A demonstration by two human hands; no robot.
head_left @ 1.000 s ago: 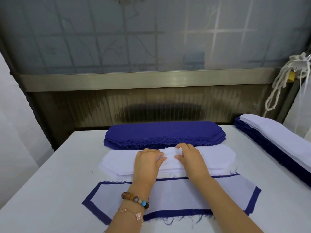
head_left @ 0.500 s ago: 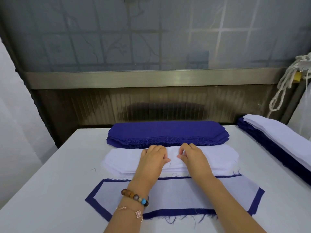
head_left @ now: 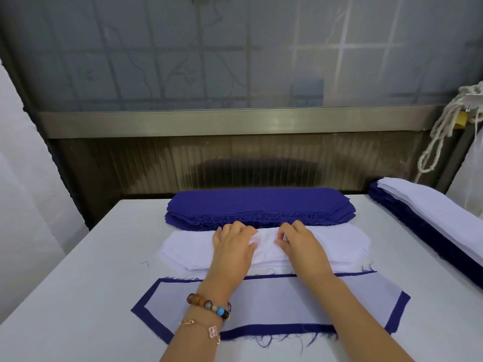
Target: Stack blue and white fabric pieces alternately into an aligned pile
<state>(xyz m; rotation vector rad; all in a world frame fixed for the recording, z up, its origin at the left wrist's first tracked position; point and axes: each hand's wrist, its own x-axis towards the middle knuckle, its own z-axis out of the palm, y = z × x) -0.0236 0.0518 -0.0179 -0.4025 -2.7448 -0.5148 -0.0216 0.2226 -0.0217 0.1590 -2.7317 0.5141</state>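
A stack of blue fabric pieces [head_left: 258,205] lies at the table's far middle. Just in front of it is a stack of white pieces [head_left: 188,250]. Nearest me lies a white piece on top of a larger blue piece [head_left: 264,301], with blue showing as a border all round. My left hand [head_left: 234,246] rests on the middle of the white stack, fingers lightly bent, its thumb against the wrinkled top piece. Beside it, my right hand [head_left: 298,242] pinches that top white piece between thumb and fingertips. The cloth is bunched between the two hands.
A long pile of alternating blue and white pieces [head_left: 428,226] runs along the table's right edge. A white rope [head_left: 441,126] hangs at the right. A metal-framed window wall [head_left: 235,121] stands behind the white table [head_left: 78,296].
My hands have drawn slightly apart on the white stack. The right fingers have curled and nipped up the top white piece, which now wrinkles between the hands.
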